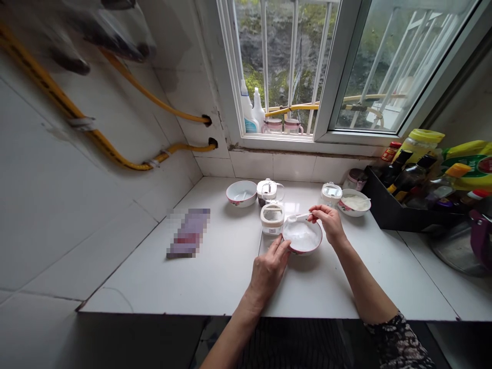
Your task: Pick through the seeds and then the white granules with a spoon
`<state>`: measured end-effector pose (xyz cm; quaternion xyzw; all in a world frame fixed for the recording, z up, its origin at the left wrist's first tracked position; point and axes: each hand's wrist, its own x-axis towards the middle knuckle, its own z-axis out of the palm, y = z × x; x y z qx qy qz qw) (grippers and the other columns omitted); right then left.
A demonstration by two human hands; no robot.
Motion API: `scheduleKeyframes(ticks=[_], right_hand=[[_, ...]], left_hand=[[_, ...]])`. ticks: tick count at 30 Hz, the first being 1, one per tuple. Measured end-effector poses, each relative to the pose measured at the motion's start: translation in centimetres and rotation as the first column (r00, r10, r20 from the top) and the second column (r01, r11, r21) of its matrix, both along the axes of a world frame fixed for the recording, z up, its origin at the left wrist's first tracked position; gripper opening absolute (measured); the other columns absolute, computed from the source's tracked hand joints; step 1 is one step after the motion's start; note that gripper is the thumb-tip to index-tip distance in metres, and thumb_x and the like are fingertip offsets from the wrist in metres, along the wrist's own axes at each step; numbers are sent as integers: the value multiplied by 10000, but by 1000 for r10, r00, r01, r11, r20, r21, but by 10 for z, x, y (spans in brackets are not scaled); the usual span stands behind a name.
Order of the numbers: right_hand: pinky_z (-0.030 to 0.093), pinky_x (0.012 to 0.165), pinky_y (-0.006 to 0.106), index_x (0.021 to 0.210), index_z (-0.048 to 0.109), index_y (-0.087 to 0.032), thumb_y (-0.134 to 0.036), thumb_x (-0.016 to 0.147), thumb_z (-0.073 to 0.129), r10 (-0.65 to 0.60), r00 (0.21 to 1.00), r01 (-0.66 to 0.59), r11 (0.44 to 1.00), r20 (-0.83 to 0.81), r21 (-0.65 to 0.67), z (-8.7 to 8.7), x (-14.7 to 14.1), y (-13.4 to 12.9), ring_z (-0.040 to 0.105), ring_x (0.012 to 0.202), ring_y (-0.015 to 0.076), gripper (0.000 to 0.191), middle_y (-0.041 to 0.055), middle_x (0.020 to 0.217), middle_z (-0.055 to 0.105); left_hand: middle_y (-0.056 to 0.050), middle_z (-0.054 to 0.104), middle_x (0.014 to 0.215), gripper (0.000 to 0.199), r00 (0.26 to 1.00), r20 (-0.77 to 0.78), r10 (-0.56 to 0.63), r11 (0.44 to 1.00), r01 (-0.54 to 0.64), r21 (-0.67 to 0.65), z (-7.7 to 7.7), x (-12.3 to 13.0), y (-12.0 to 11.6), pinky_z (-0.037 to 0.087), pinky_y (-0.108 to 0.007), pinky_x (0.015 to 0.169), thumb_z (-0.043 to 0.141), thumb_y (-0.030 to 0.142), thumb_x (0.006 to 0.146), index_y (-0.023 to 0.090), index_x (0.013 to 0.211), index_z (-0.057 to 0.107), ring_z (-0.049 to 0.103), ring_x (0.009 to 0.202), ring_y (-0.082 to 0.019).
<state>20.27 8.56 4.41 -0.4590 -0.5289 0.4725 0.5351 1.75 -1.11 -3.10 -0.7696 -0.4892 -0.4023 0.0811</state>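
A bowl (303, 237) with a pink rim holds something white, and my left hand (270, 266) grips its left edge. In my right hand (326, 221) is a small white spoon (298, 217), its head over the bowl's far left side. Touching or close to the bowl on the left stands a square clear jar (272, 219) with a pale rim. Behind that jar is a second jar (266, 190) with dark contents, its clear lid raised. A bowl (241, 195) with a white spoon in it sits to the left.
At the back right are a lidded jar (331, 193) and a bowl of white food (354, 203). A black box of bottles (407, 205) stands at the right, near a pot (457, 251). A blurred purple item (189, 233) lies on the left of the counter (226, 277).
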Motion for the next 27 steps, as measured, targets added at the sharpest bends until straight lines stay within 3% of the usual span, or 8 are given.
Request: scheduleKeyframes(ticks=[4, 6, 9, 11, 13, 17, 20, 27], right_hand=[[500, 658, 329, 825, 634, -192, -347, 785, 613, -1, 999, -7, 985, 49, 171, 1, -16, -5, 638, 638, 179, 161, 28, 668, 692], [508, 712, 349, 899, 626, -204, -343, 866, 570, -32, 987, -20, 947, 156, 321, 1, -25, -10, 676, 718, 198, 154, 47, 759, 722], [477, 827, 393, 925, 638, -215, -249, 934, 505, -135, 897, -152, 799, 420, 582, 1, -35, -15, 682, 783, 209, 138, 60, 828, 750], [450, 860, 409, 896, 648, -216, -195, 947, 474, -207, 818, -268, 687, 536, 675, 1, -36, -16, 668, 753, 205, 182, 54, 809, 755], [446, 863, 406, 891, 651, -216, -179, 951, 467, -243, 800, -285, 651, 549, 703, 3, -35, -17, 663, 730, 200, 197, 48, 802, 757], [472, 828, 373, 920, 653, -216, -225, 921, 511, -266, 858, -82, 774, 440, 627, 7, -24, -16, 681, 774, 212, 142, 41, 783, 750], [483, 750, 334, 834, 654, -213, -221, 847, 507, -244, 865, -7, 868, 439, 497, 7, -10, -14, 653, 667, 194, 147, 11, 676, 705], [445, 763, 332, 649, 632, -231, -190, 734, 478, -299, 739, 7, 899, 603, 437, 0, 3, -9, 570, 592, 182, 181, -2, 561, 636]], left_hand=[[-114, 686, 1249, 270, 1000, -12, 16, 1000, -15, 16, 2, 1, -1, 591, -235, 602, 497, 179, 962, 186, 1205, 615, 746, 863, -193], [-116, 682, 1256, 280, 1000, -21, 23, 1000, -23, 4, 1, 1, -1, 591, -236, 605, 495, 178, 960, 188, 1214, 612, 746, 852, -191], [-123, 678, 1261, 293, 999, -33, 28, 1000, -29, -10, 1, 1, 0, 589, -235, 600, 490, 190, 963, 190, 1230, 609, 745, 848, -192], [-123, 676, 1264, 295, 999, -40, 24, 1000, -25, -16, 0, 0, 0, 586, -227, 602, 487, 196, 965, 195, 1234, 610, 743, 853, -188], [-123, 673, 1269, 298, 999, -40, 18, 1000, -19, -22, 0, 0, 0, 586, -223, 610, 487, 197, 967, 197, 1239, 607, 742, 862, -185], [-126, 672, 1269, 289, 1000, -22, 7, 1000, -7, -20, 0, -1, -1, 595, -239, 611, 501, 194, 963, 185, 1231, 607, 743, 865, -193], [-122, 671, 1273, 292, 1000, -13, 1, 1000, -1, -17, 0, -1, 0, 600, -241, 617, 510, 184, 956, 188, 1231, 606, 743, 882, -197], [-113, 675, 1269, 297, 1000, -5, 0, 1000, 0, -31, -1, -1, 0, 602, -239, 630, 505, 188, 959, 208, 1238, 607, 736, 940, -207]])
